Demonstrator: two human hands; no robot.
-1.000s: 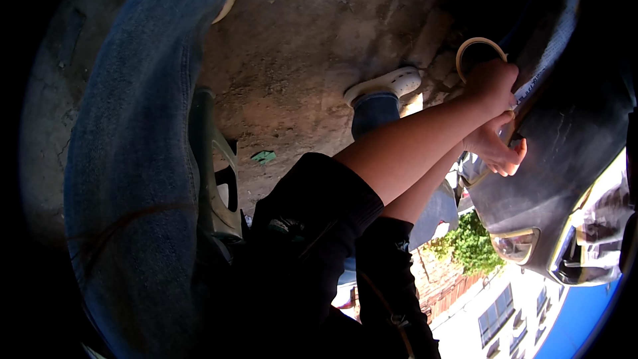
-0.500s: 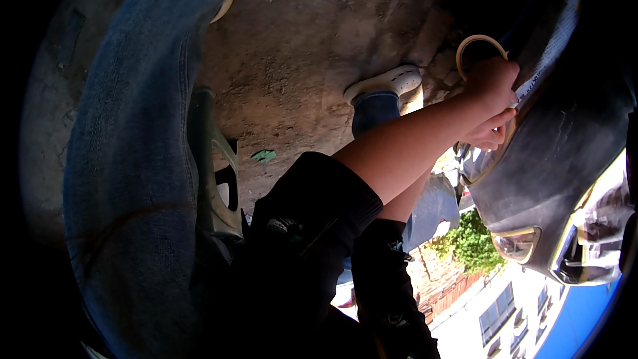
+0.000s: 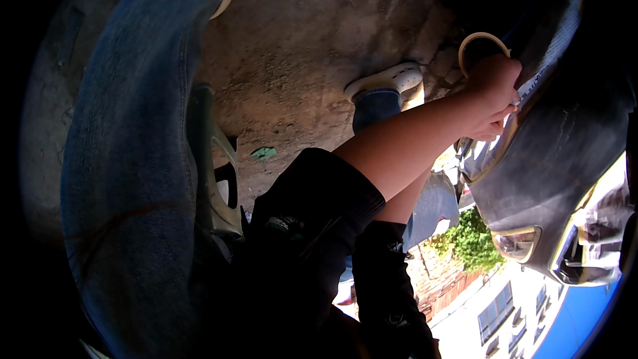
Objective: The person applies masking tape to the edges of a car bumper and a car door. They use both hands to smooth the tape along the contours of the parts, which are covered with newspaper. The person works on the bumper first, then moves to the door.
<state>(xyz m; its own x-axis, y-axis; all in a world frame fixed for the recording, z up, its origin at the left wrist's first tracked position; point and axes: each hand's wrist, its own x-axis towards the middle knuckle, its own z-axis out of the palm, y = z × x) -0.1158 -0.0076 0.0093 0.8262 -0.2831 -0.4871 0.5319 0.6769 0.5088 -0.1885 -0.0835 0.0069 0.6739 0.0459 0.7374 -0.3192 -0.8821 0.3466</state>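
Observation:
A beige tape roll (image 3: 483, 34) stands out from my left hand (image 3: 493, 86), whose fingers are closed on it. Close below, my right hand (image 3: 488, 127) has its fingers bent together against the edge of a dark car body panel (image 3: 551, 153). Whatever lies between those fingers is hidden. Beside both hands, a strip of printed paper (image 3: 550, 53) runs along the panel's edge. The left forearm crosses in front of the right one.
A lamp (image 3: 517, 244) is set in the panel. Beyond my arms are another person's white clog (image 3: 389, 80) and jeans. A pale green plastic stool (image 3: 222, 209) stands by a blue denim leg (image 3: 133, 159). A green scrap (image 3: 264, 153) lies on the rough ground.
My right hand has shifted slightly upward, closer to the left hand, and its fingers have changed their bend. The tape roll and left hand have moved only a little.

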